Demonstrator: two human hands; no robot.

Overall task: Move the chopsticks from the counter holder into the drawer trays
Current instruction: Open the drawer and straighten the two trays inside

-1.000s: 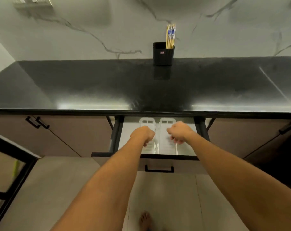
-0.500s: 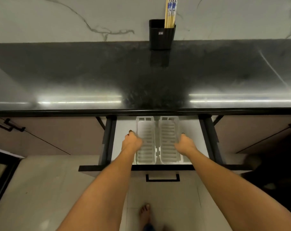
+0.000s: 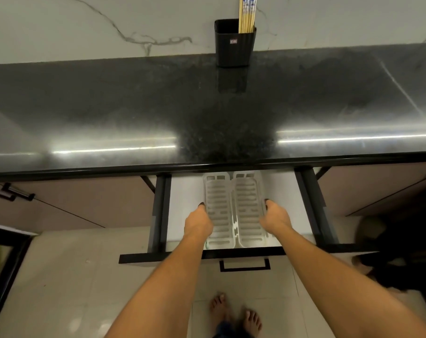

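A black holder (image 3: 233,45) stands at the back of the dark counter against the marble wall, with several bamboo chopsticks (image 3: 246,15) upright in it. Below the counter edge a drawer (image 3: 187,191) is pulled open. Two white slotted trays lie side by side in it: the left tray (image 3: 218,206) and the right tray (image 3: 248,206). My left hand (image 3: 198,224) grips the outer left edge of the left tray. My right hand (image 3: 276,218) grips the outer right edge of the right tray. Neither hand holds a chopstick.
The black counter (image 3: 134,106) spans the whole width, its front edge overhanging the back of the drawer. The drawer front with a black handle (image 3: 244,264) juts toward me. Closed cabinet doors flank the drawer. My bare feet (image 3: 236,315) stand on the tiled floor; a dark object (image 3: 402,252) sits at the right.
The view has tilted down and closer. My hands moved from on top of the trays out to their outer edges, and the trays show more fully.
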